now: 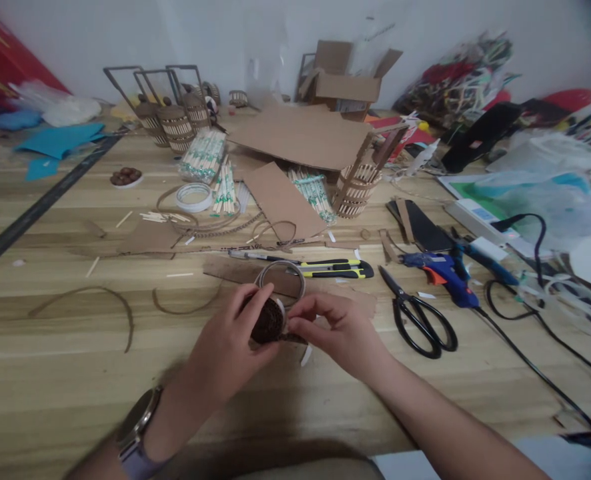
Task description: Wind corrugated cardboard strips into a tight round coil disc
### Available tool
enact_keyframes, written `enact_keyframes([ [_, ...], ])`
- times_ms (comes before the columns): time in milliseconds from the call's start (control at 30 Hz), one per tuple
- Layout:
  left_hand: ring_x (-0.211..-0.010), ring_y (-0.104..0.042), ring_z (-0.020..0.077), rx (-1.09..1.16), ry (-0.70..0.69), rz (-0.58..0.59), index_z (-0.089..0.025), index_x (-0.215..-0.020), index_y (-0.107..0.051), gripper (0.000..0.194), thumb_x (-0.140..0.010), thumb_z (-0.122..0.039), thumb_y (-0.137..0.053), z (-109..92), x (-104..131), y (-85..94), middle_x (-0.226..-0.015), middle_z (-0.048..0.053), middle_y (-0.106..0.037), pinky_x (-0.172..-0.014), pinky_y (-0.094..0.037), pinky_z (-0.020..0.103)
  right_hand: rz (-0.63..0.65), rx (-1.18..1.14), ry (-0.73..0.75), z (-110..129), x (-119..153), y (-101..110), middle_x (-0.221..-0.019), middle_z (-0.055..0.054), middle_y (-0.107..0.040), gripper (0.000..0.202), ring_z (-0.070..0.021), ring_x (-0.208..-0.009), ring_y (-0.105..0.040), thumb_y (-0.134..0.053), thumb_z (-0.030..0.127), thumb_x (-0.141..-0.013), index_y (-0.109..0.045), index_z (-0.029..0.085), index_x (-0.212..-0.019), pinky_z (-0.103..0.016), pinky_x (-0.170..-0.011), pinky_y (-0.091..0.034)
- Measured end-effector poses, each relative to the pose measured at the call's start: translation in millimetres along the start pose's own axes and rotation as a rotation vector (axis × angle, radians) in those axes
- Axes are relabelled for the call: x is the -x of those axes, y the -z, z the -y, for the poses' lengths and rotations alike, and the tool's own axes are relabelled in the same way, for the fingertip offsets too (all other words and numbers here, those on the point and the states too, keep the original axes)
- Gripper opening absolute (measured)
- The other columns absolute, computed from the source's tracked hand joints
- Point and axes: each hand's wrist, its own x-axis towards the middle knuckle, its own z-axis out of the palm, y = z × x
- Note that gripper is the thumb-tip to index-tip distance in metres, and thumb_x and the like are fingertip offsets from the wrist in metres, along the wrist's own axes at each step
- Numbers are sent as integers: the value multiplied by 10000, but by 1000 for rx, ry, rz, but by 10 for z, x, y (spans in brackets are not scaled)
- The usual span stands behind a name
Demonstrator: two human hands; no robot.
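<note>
My left hand (pixel 235 337) is wrapped around a dark brown coil of rolled corrugated cardboard strip (pixel 266 321), with its wearer's watch on the wrist. At the coil's right side, my right hand (pixel 338 327) pinches the end of the strip between thumb and fingertips. A whitish sliver (pixel 306 355) pokes out below the right fingers; the fingers partly hide the strip. Just beyond the coil, a thin ring (pixel 303 283) stands on a flat cardboard piece (pixel 230 270). A yellow-and-black utility knife (pixel 338 269) lies behind the hands.
Black-handled scissors (pixel 423 323) and a blue glue gun (pixel 443 273) with its cord lie to the right. Small slatted buckets (pixel 178 127) stand at the back left, another bucket (pixel 356 190) back right. Bundled sticks (pixel 203 157), tape (pixel 194 198) and cardboard sheets (pixel 300 137) cover the middle.
</note>
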Motion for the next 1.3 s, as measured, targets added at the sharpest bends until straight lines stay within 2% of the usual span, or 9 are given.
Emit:
enact_keyframes([
  [133, -1103, -628, 311, -41, 2, -39, -197, -1373, -441, 611, -794, -165, -632, -7, -1, -17, -1219, 138, -570, -875, -574, 431, -45, 57, -27, -19, 40, -89, -695, 1, -735, 100, -144, -619, -660, -644, 244, -819, -736, 209, -809, -236, -563, -519],
  [400, -1078, -630, 293, -81, 0, -63, -232, -1385, -388, 638, -802, -169, -639, -40, 7, -49, -1208, 121, -545, -847, -586, 409, -168, 249, 142, -58, 76, -154, -692, 9, -713, 108, -143, -624, -633, -632, 167, -833, -724, 214, -801, -246, -591, -474],
  [633, -1086, -630, 299, -88, -5, -60, -236, -1381, -380, 650, -790, -161, -639, -55, 9, -43, -1208, 120, -542, -848, -589, 411, -175, 283, 153, -53, 72, -153, -684, 11, -717, 121, -147, -621, -636, -640, 150, -831, -726, 221, -784, -245, -594, -468],
  [833, -1068, -639, 303, -93, -14, -73, -195, -1360, -406, 642, -766, -144, -646, -46, 15, -52, -1202, 137, -555, -823, -595, 407, -176, 307, 140, -51, 80, -150, -693, 17, -726, 127, -143, -623, -645, -652, 133, -830, -733, 221, -790, -232, -601, -472],
  [1033, -1056, -642, 295, -102, -15, -75, -216, -1340, -416, 635, -754, -150, -650, -57, 14, -54, -1187, 123, -562, -800, -600, 386, -179, 342, 215, -60, 76, -161, -703, 16, -729, 137, -140, -633, -650, -660, 91, -816, -726, 209, -799, -226, -595, -462],
  [1300, -1045, -645, 309, -92, -35, -74, -156, -1319, -459, 609, -743, -129, -655, -72, 21, -58, -1168, 147, -574, -809, -603, 398, -187, 366, 271, -106, 90, -177, -687, 7, -716, 133, -148, -626, -647, -603, 135, -850, -703, 207, -798, -244, -592, -462],
])
